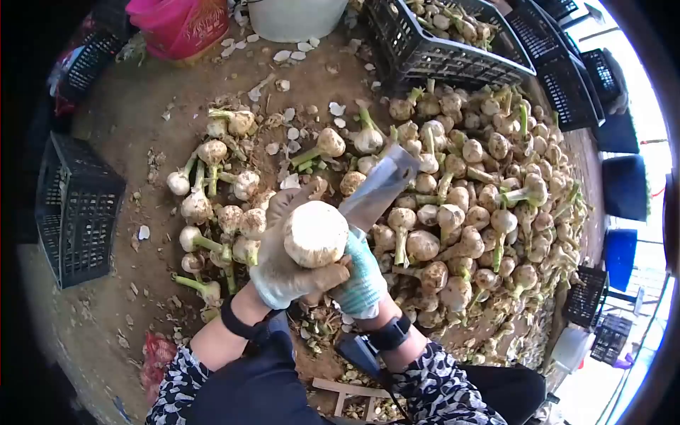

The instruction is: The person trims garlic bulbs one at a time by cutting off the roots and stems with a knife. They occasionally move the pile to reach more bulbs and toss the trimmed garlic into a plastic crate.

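Observation:
A large, pale garlic bulb [316, 234] rests in my gloved left hand [280, 265], whose fingers curl around its side and underneath. My right hand [363, 275], in a light teal and white knitted glove, is closed on a knife. The broad metal knife blade [379, 185] points up and to the right, just beyond the bulb. Its handle is hidden inside my right hand, which lies close against the bulb. Left of my hands are several garlic bulbs with green stems [230, 218]. To the right spreads a big heap of untrimmed garlic [460, 227].
A black crate [81, 209] stands at the left, and another crate [464, 60] holding garlic is at the top right. A pink bucket [180, 28] and a white bucket [296, 18] stand at the top. Below my hands is a wooden piece [350, 389].

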